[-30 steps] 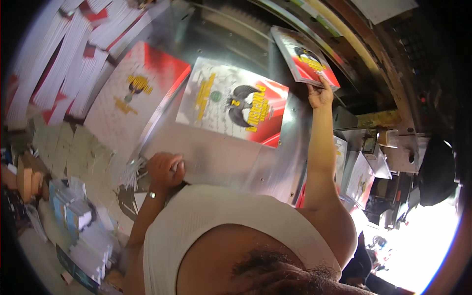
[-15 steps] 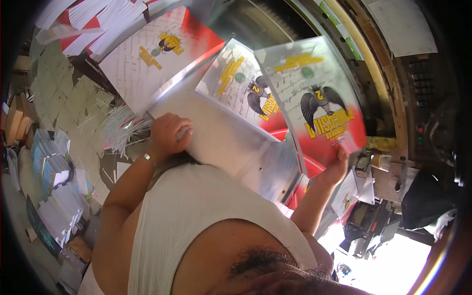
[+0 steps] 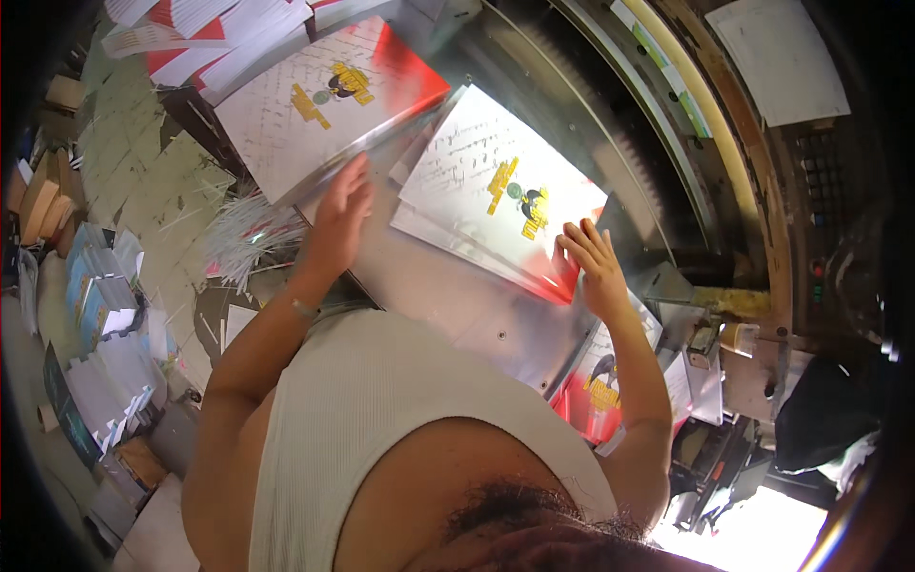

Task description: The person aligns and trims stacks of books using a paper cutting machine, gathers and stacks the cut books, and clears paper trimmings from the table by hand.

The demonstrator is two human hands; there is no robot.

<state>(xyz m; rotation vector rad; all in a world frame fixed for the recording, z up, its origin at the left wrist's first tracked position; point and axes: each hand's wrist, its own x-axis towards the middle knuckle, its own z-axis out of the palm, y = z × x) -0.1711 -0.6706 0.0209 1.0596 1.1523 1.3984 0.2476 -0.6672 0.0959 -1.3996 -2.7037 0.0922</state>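
Note:
On the metal table, a small stack of white-and-red books or covers (image 3: pixel 467 157) lies at a slant, its edges not quite lined up. My right hand (image 3: pixel 600 272) touches the red corner of the top one, its fingers stretched out and slightly apart. My left hand (image 3: pixel 343 214) is raised over the table's left side with fingers extended and nothing in it. It is close to the near edge of a thicker stack of matching books (image 3: pixel 272 133) at the left. Another red-and-white book (image 3: pixel 600 377) is partly hidden behind my right forearm.
Bare metal tabletop (image 3: pixel 448 296) shows in front of my body. White paper strips (image 3: pixel 248 238) hang in a heap by its left edge. Several more red-and-white booklets (image 3: pixel 205 48) lie far left. A machine frame with a yellowish bar (image 3: pixel 724 153) borders the right side.
The book or cover that my right hand held up now lies flat on the middle stack. My left hand has moved up and its fingers have straightened.

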